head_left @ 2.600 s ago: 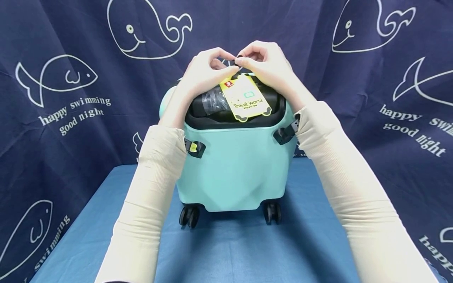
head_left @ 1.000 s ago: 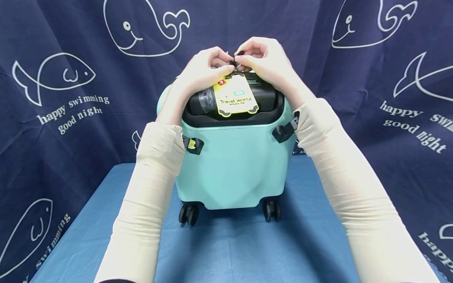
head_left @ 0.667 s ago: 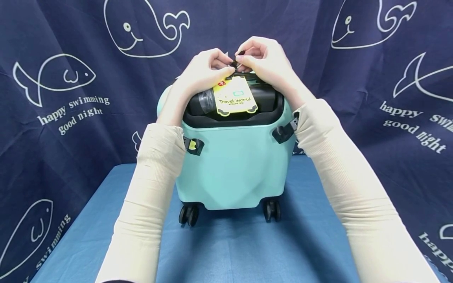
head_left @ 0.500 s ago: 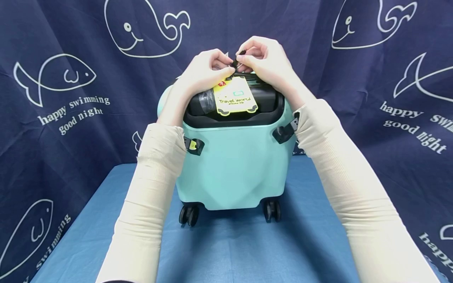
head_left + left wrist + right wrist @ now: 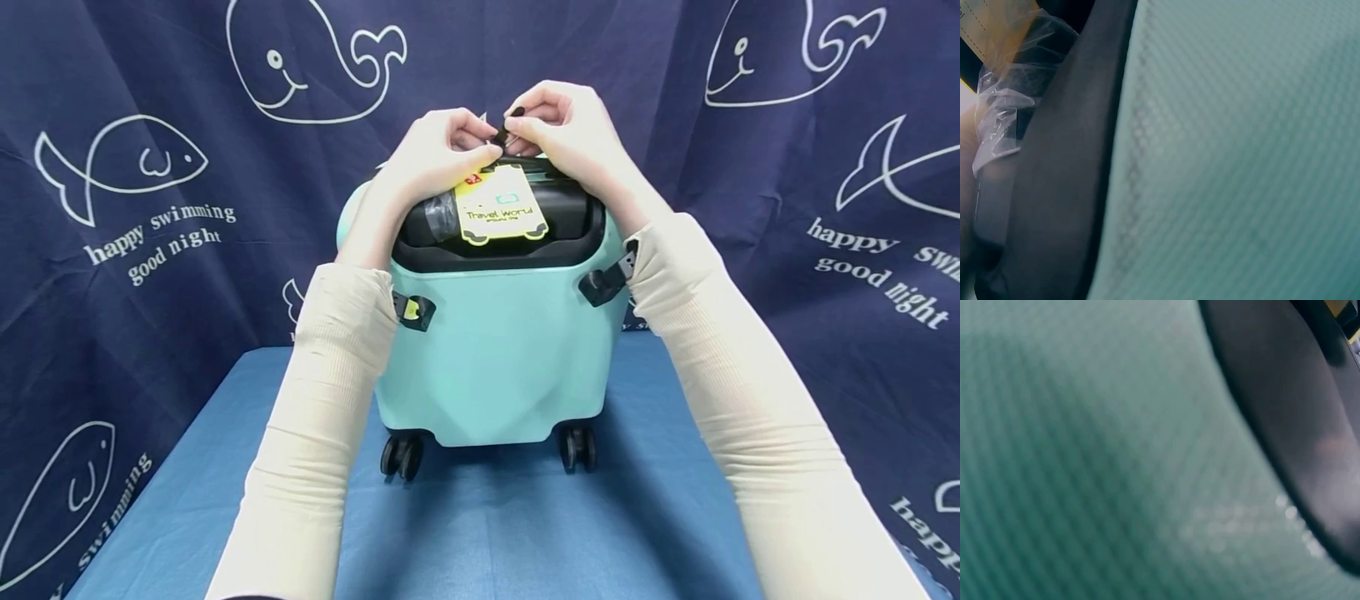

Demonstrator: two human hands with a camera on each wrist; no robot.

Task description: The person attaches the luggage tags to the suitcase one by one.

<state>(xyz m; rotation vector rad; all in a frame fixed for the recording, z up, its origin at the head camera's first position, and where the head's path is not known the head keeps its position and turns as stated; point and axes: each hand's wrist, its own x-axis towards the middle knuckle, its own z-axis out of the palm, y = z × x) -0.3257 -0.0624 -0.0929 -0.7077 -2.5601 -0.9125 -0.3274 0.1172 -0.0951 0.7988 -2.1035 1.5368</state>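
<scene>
A mint-green suitcase (image 5: 495,358) stands upright with its black top recess facing me. Across that recess lies a black handle (image 5: 562,208), partly wrapped in clear plastic (image 5: 441,218). A yellow "Travel world" tag (image 5: 502,204) hangs over the handle. Above the tag, my left hand (image 5: 435,154) pinches a thin black strap (image 5: 502,137) between thumb and fingers. My right hand (image 5: 570,129) pinches the same strap close by, its dark end poking up past the thumb. Fingers hide how the strap joins the tag. Both wrist views show mostly the suitcase shell (image 5: 1241,150), with neither grip visible.
Black strap clips stick out at the suitcase's left side (image 5: 414,312) and right side (image 5: 606,282). Black caster wheels (image 5: 401,456) rest on the blue cloth-covered table (image 5: 480,533). A navy curtain (image 5: 465,50) with whale and fish drawings hangs behind.
The tag has shifted left and hangs straighter than at first. More of the black strap's end now shows between my hands. Over the last half second, the hands have barely moved.
</scene>
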